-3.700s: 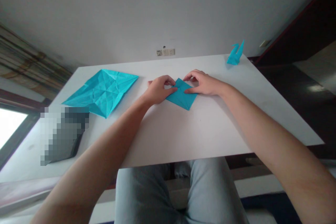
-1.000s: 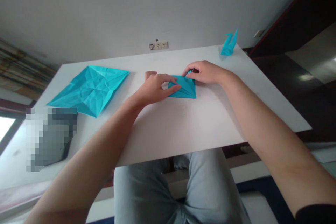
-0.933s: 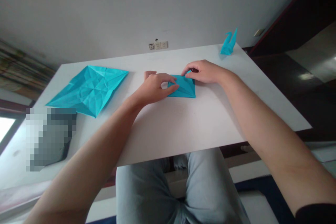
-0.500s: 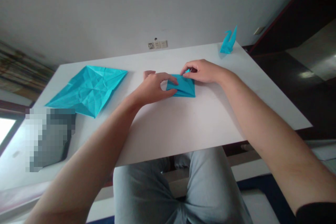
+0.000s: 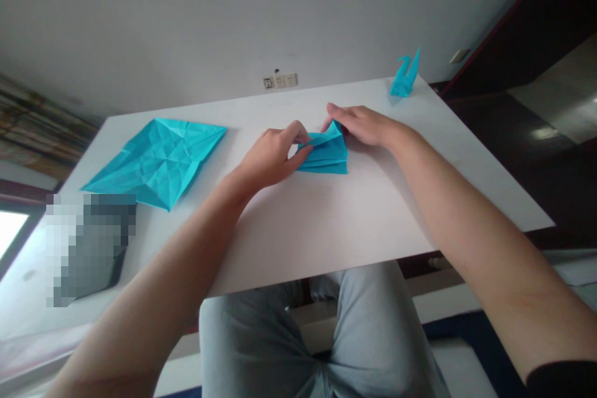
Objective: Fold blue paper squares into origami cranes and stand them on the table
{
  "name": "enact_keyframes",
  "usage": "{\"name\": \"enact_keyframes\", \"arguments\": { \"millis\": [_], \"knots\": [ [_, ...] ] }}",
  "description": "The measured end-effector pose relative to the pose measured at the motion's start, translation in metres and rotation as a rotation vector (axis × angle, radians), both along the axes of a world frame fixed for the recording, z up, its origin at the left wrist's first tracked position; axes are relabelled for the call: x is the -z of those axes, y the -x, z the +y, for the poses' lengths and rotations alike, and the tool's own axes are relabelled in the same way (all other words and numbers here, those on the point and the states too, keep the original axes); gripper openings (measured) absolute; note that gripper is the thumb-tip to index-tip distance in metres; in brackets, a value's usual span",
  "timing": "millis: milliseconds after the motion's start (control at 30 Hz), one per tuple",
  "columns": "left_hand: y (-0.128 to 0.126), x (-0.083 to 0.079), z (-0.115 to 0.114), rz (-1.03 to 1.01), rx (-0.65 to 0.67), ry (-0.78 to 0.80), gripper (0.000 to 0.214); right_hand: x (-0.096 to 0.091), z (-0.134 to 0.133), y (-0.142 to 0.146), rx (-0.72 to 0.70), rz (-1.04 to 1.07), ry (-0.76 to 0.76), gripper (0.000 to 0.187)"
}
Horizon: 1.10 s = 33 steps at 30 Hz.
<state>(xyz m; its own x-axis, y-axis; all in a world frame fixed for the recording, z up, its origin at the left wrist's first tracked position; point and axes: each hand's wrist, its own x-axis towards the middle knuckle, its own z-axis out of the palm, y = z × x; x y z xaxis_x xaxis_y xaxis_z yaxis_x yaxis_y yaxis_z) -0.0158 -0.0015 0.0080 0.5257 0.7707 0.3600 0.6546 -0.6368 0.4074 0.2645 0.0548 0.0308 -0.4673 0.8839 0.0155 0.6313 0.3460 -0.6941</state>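
Note:
A folded piece of turquoise origami paper (image 5: 325,157) lies on the white table (image 5: 326,230), its layers fanned open and a pointed flap raised at the top. My left hand (image 5: 270,158) grips its left side, with the thumb along the lower layer and the fingers curled over the top. My right hand (image 5: 361,124) is on the upper right of the paper, its fingertips at the raised point. The flap's underside is partly hidden by my fingers.
A large creased turquoise sheet (image 5: 161,161) lies to the left, and a small turquoise origami crane (image 5: 405,78) stands at the far corner. A pixelated object (image 5: 88,249) sits at the near left. Wall sockets (image 5: 278,81) are behind the table; my knees show below.
The folded paper has opened into layers, with a flap lifted at its top. My left fingers have moved up and over it, and my right hand has shifted slightly right.

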Motion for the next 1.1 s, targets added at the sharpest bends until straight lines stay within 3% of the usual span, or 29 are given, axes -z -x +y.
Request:
{"name": "enact_keyframes", "arguments": {
  "millis": [167, 300, 433, 567, 733, 967, 1100],
  "knots": [
    [0.001, 0.000, 0.001, -0.020, -0.113, 0.032, 0.024, 0.005, 0.005, -0.001, 0.050, -0.006, -0.006, 0.095],
    [0.003, 0.006, 0.006, -0.126, -0.147, 0.033, 0.035, 0.003, 0.003, -0.001, 0.004, 0.024, 0.008, 0.091],
    [0.004, 0.014, 0.011, -0.210, -0.156, 0.020, 0.041, -0.001, -0.001, 0.001, -0.050, -0.039, -0.063, 0.071],
    [0.004, 0.020, 0.013, -0.227, -0.146, -0.043, 0.045, 0.001, 0.001, 0.005, 0.000, -0.150, -0.116, 0.050],
    [0.001, 0.020, 0.011, -0.219, -0.085, -0.088, 0.050, 0.004, 0.001, 0.011, 0.052, -0.173, -0.153, 0.038],
    [-0.003, 0.004, -0.003, -0.054, -0.084, -0.080, 0.064, 0.006, -0.006, 0.018, 0.101, -0.195, -0.176, 0.037],
    [-0.006, -0.001, -0.007, -0.028, -0.093, -0.079, 0.080, 0.005, -0.007, 0.017, 0.102, -0.159, -0.147, 0.048]
  ]
}}
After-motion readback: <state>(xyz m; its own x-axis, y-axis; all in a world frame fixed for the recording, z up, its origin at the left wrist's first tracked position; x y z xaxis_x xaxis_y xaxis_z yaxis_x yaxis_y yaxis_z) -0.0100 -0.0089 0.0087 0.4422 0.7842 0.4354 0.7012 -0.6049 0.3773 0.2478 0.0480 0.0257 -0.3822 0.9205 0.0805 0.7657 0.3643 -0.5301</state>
